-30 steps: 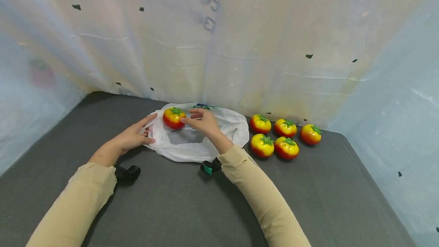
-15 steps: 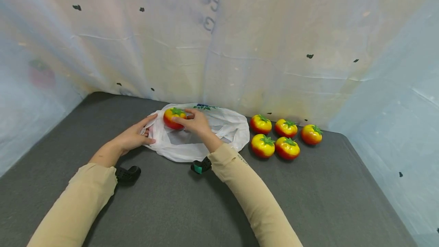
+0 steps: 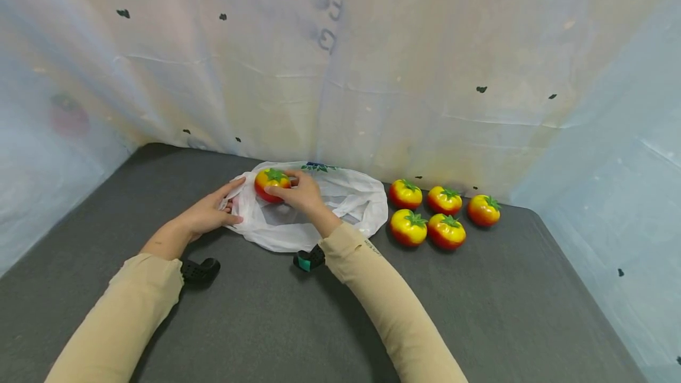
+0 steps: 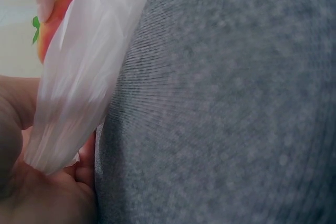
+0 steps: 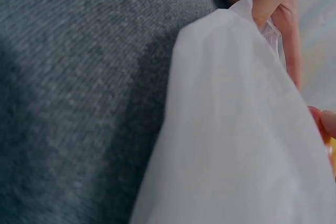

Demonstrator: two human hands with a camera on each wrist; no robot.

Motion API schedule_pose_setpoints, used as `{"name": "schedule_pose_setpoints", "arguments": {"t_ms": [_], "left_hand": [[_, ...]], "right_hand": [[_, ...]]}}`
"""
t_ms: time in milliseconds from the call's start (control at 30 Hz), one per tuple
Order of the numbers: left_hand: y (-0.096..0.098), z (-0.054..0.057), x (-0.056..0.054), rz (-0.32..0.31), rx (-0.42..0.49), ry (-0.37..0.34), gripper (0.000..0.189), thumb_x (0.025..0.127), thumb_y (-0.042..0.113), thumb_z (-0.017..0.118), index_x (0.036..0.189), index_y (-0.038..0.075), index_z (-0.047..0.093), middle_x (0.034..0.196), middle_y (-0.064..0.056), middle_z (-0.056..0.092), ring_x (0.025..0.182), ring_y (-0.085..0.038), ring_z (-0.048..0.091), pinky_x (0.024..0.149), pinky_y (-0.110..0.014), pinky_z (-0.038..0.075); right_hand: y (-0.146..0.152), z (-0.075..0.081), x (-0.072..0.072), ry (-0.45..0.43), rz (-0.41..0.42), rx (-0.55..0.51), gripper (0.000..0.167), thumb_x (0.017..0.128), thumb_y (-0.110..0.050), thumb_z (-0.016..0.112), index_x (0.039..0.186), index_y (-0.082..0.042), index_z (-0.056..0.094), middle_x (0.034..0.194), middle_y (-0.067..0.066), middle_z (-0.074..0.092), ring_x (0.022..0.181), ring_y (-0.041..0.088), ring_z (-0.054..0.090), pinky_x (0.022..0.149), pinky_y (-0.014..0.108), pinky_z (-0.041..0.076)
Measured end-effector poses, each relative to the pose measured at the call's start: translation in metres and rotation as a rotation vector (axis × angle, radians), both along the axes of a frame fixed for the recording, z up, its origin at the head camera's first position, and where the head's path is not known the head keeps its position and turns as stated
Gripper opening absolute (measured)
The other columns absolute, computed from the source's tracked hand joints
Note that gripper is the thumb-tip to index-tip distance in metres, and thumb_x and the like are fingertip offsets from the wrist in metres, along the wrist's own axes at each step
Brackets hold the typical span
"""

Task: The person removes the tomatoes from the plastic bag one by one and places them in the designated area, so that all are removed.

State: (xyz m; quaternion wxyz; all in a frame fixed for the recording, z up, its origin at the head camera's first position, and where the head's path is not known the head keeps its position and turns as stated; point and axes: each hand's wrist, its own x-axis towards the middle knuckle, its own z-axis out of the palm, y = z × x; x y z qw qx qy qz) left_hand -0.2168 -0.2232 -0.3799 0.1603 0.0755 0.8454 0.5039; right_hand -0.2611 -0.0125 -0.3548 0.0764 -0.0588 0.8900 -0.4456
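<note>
A white plastic bag lies with its mouth spread on the dark table. My left hand grips the bag's left edge; in the left wrist view the gathered plastic runs into the curled fingers. Inside the bag's left rim is a red and yellow tomato with a green leafy top. My right hand holds that tomato from its right side, thumb in front and fingers behind. The bag hides most of the tomato in the left wrist view. Only a sliver of the tomato shows in the right wrist view.
Right of the bag stand several similar tomatoes in two rows, the nearest close to the bag's edge. A pale plastic sheet hangs behind the dark table. Black straps sit at both wrists.
My right hand has moved slightly left, and its fingers and thumb have closed round the tomato in the bag. The left hand keeps its hold on the bag's edge.
</note>
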Motion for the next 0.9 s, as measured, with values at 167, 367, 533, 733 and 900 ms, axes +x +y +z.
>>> {"name": "schedule_pose_setpoints", "arguments": {"t_ms": [167, 367, 533, 733, 900], "left_hand": [[0.002, 0.0, -0.001, -0.005, 0.0, -0.002, 0.093, 0.088, 0.012, 0.065, 0.156, 0.021, 0.002, 0.158, -0.025, -0.009, 0.142, -0.051, -0.005, 0.106, -0.075, 0.003], [0.001, -0.001, -0.001, 0.003, -0.006, -0.002, 0.095, 0.088, 0.013, 0.066, 0.155, 0.022, 0.001, 0.158, -0.026, -0.01, 0.142, -0.051, -0.005, 0.107, -0.073, 0.003], [-0.001, -0.002, -0.001, -0.004, 0.001, 0.005, 0.095, 0.087, 0.013, 0.067, 0.155, 0.021, 0.001, 0.157, -0.026, -0.011, 0.142, -0.051, -0.007, 0.107, -0.073, 0.001], [0.0, -0.003, -0.002, -0.015, 0.002, 0.006, 0.096, 0.087, 0.012, 0.067, 0.155, 0.021, 0.0, 0.157, -0.027, -0.011, 0.142, -0.051, -0.007, 0.107, -0.073, 0.003], [0.0, -0.001, -0.002, -0.014, -0.003, 0.003, 0.096, 0.087, 0.011, 0.066, 0.155, 0.021, -0.001, 0.157, -0.026, -0.012, 0.143, -0.05, -0.007, 0.108, -0.071, 0.008]], "right_hand": [[0.002, 0.001, 0.001, 0.006, -0.003, 0.005, 0.063, 0.081, -0.038, 0.074, 0.135, -0.012, 0.054, 0.129, 0.012, 0.057, 0.113, 0.026, 0.055, 0.093, 0.034, 0.051], [0.006, 0.005, 0.004, -0.015, -0.008, -0.016, 0.064, 0.079, -0.038, 0.077, 0.134, -0.014, 0.055, 0.129, 0.012, 0.057, 0.112, 0.026, 0.055, 0.092, 0.035, 0.051], [0.015, 0.01, 0.008, -0.017, 0.007, -0.011, 0.065, 0.079, -0.041, 0.076, 0.135, -0.016, 0.054, 0.13, 0.012, 0.057, 0.113, 0.025, 0.055, 0.092, 0.034, 0.051], [0.03, 0.02, 0.015, 0.002, 0.039, -0.008, 0.064, 0.079, -0.041, 0.075, 0.135, -0.016, 0.055, 0.128, 0.011, 0.058, 0.113, 0.024, 0.055, 0.087, 0.032, 0.052], [0.044, 0.026, 0.021, 0.011, 0.06, -0.028, 0.062, 0.08, -0.04, 0.074, 0.134, -0.017, 0.054, 0.128, 0.01, 0.058, 0.113, 0.024, 0.055, 0.086, 0.033, 0.053]]}}
